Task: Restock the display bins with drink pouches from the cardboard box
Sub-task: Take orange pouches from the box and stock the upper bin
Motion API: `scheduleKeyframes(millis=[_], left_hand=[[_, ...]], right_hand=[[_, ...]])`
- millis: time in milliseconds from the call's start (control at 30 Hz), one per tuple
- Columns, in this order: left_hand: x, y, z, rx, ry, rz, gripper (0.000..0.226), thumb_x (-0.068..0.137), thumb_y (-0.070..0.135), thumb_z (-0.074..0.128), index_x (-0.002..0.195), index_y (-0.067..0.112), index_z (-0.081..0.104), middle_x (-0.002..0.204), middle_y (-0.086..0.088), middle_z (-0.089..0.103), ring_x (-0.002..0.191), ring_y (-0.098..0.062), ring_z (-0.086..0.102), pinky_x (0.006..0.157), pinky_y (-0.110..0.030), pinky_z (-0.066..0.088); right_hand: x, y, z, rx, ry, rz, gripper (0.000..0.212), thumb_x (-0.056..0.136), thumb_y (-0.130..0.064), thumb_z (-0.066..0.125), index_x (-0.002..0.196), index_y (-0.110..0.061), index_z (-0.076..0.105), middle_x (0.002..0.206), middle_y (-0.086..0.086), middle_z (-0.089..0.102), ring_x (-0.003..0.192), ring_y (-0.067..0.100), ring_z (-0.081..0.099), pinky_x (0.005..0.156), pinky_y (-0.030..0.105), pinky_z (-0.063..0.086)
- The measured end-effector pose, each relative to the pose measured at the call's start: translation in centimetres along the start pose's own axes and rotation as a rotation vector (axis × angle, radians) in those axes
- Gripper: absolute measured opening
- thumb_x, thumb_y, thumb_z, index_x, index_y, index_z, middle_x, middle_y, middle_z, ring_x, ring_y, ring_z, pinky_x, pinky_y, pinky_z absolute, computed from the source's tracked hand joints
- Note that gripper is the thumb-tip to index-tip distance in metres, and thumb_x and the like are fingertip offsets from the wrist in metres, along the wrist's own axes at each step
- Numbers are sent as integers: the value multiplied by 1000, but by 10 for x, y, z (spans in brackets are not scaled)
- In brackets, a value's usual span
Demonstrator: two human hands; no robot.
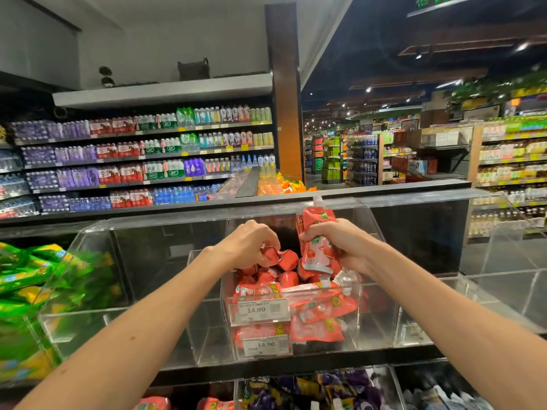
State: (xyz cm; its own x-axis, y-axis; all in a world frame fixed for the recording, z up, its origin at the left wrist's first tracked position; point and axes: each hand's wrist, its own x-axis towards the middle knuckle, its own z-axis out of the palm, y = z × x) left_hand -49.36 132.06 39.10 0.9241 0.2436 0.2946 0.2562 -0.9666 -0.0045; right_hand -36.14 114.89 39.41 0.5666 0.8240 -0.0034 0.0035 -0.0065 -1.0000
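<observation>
R hand (334, 244): fingers wrapped tight round a red drink pouch (318, 232), held upright w/ spout up, just above the clear acrylic bin (352, 329). L hand (251, 241): fingers curled, pinching red pouches (266, 275) piled in the same bin, behind the 14.90 price tag (260, 310).

Red drink pouches (310, 309) piled in clear bin (207, 329).

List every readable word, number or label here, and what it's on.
"14.90": upper price tag on the clear bin front.
"14.90": lower price tag just below it.
Print on the red pouches, the green ceiling sign and the far shelf labels: too blurred or small to read.
</observation>
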Motion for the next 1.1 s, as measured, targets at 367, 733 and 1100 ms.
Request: scheduleKeyframes(millis=[367, 733, 1100], left_hand=[[8, 4, 27, 70, -84, -70, 45, 90, 9, 66, 132, 24, 61, 124, -6, 66, 116, -27, 60, 96, -37, 49], [-18, 43, -25, -840, -95, -103, 65, 77, 16, 83, 129, 38, 51, 123, 2, 61, 97, -16, 72, 86, -38, 60], [-32, 32, -18, -1338, -142, -393, 44, 99, 45, 50, 133, 17, 47, 103, -17, 62, 75, -24, 64, 69, -37, 56]], right_hand=[[-6, 0, 2, 28, 64, 35, 36, 75, -7, 78, 108, -1, 62, 100, 18, 73, 86, 30, 74, 68, 36, 60], [-3, -7, 6, 256, 38, 115, 29, 83, -5, 69, 111, -4, 60, 100, 19, 71, 84, 29, 71, 63, 40, 62], [9, -3, 23, 274, -92, 241, 35, 91, -39, 67, 98, -6, 62, 71, 14, 73, 56, 22, 71, 51, 35, 60]])
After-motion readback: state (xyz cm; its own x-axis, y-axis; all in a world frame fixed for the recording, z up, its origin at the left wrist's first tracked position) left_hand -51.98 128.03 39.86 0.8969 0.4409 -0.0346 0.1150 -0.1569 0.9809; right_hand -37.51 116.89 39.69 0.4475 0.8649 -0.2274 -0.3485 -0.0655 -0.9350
